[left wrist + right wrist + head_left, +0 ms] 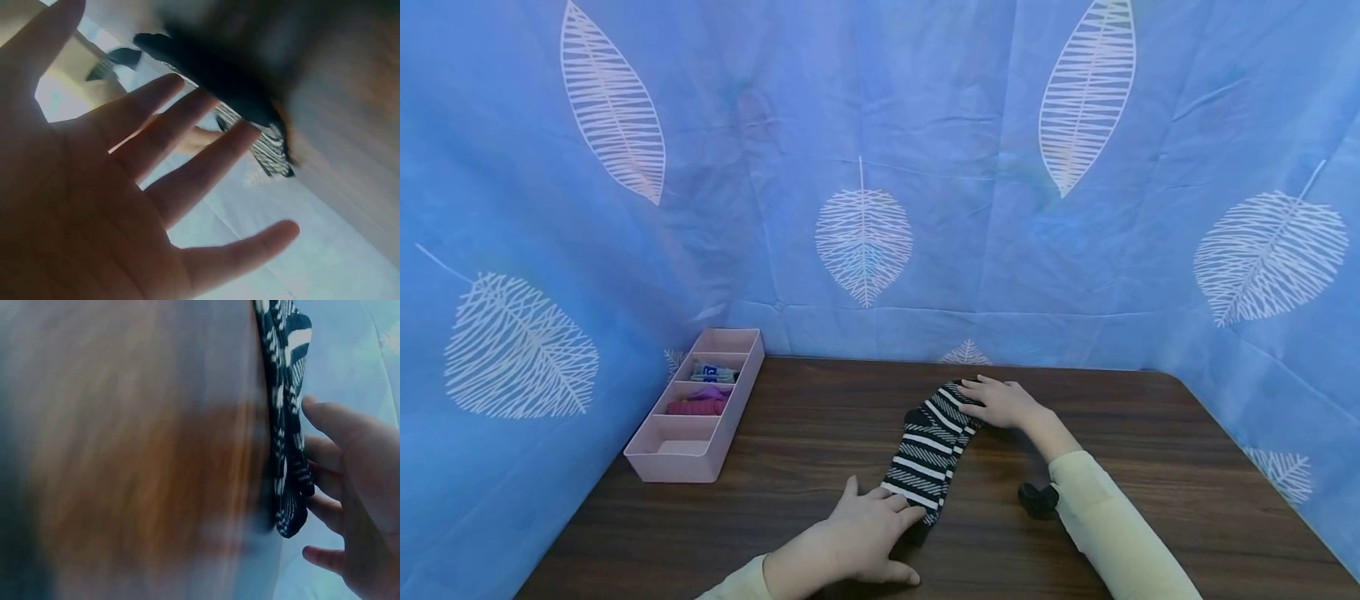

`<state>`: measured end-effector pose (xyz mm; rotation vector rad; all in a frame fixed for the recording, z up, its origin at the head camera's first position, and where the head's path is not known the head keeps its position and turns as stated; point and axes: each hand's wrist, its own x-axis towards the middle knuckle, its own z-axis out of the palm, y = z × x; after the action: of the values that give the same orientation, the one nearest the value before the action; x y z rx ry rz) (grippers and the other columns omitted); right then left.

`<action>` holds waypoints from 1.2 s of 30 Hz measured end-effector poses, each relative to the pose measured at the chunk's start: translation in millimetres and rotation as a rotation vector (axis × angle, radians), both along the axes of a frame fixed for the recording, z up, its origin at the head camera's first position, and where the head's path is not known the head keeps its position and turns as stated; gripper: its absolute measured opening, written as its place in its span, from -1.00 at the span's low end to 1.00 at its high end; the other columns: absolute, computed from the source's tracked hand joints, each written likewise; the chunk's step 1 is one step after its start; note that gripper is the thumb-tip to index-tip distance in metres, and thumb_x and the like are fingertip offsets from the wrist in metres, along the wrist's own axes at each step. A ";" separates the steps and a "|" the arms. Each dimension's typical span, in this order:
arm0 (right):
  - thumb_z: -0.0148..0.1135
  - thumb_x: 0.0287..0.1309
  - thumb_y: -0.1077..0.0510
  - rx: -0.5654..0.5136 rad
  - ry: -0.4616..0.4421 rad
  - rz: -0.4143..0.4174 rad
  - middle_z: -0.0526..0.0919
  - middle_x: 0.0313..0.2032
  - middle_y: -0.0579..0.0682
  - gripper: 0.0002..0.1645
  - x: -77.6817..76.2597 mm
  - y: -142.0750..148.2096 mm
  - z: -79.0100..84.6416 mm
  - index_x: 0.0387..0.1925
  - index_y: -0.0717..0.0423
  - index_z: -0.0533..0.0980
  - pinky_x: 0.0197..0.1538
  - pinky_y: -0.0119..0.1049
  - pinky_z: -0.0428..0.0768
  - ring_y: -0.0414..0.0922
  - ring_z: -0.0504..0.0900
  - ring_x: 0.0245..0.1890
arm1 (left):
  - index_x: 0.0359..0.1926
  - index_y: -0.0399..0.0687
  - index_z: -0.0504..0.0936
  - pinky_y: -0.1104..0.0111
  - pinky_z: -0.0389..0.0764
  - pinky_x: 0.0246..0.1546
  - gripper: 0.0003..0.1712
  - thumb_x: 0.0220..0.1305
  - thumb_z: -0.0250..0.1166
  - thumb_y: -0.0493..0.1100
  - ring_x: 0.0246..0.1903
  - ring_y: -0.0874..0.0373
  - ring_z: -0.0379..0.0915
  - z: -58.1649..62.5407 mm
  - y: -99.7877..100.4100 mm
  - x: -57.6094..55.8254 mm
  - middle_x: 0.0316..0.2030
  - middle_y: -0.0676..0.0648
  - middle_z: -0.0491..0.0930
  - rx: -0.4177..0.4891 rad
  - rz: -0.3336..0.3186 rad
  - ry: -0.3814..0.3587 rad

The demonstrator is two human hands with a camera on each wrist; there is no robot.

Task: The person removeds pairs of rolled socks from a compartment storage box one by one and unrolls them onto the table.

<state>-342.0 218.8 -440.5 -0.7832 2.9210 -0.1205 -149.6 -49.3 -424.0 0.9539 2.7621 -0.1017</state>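
A pair of black socks with white stripes (925,454) lies on the dark wooden table, one sock on top of the other as the right wrist view shows. My left hand (865,533) is at the cuff end, its spread fingers over the near edge of the fabric. In the left wrist view, the straight fingers of the left hand (144,169) lie against the dark cuff (225,81). At the far, toe end, my right hand (1003,402) touches the fabric with extended fingers. The sock toes (290,515) show beside the right hand (350,475) in the right wrist view.
On the table's left stands a pink divided tray (726,450). Its compartments hold blue-and-white packets (715,373) and a reddish rolled item (696,407) with something purple. Behind the table hangs a blue curtain (925,125) with white leaf prints.
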 end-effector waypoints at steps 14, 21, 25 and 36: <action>0.00 0.35 -0.24 0.084 0.010 -0.055 0.31 0.40 0.16 -0.27 34.8 36.4 -0.3 0.39 0.06 0.31 0.31 0.39 0.15 0.28 0.14 0.44 | 0.34 0.25 0.42 -0.34 0.06 0.32 -0.11 0.06 0.19 0.53 0.32 -0.06 0.33 -2.9 -20.8 -38.2 0.28 0.07 0.47 -0.043 0.254 0.109; 0.11 0.28 -0.22 0.111 0.111 -0.024 0.48 0.28 0.19 -0.30 71.3 37.0 3.2 0.27 0.14 0.45 0.33 0.36 0.16 0.29 0.17 0.42 | 0.31 0.16 0.47 -0.27 0.02 0.38 -0.15 0.12 0.16 0.51 0.34 -0.04 0.31 3.1 -19.6 -68.2 0.27 0.03 0.49 -0.043 0.359 0.110; 0.14 0.25 -0.21 0.100 0.157 0.009 0.49 0.27 0.19 -0.33 91.5 39.6 2.3 0.22 0.15 0.50 0.31 0.35 0.19 0.27 0.20 0.42 | 0.28 0.16 0.50 -0.25 0.02 0.39 -0.17 0.14 0.14 0.50 0.33 -0.03 0.31 2.8 -14.7 -91.1 0.25 0.02 0.51 -0.033 0.417 0.102; 0.11 0.23 -0.31 0.020 0.058 0.076 0.47 0.30 0.15 -0.26 139.0 40.4 7.5 0.20 0.13 0.52 0.31 0.36 0.18 0.24 0.20 0.42 | 0.35 0.19 0.43 -0.15 -0.03 0.45 -0.18 0.21 0.05 0.50 0.42 -0.06 0.18 -1.0 4.2 -148.6 0.32 0.01 0.45 0.006 0.437 -0.003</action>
<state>-203.0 259.1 -433.0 -0.9076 2.9370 -0.0621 -298.3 -45.1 -425.0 0.3327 2.8938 -0.0199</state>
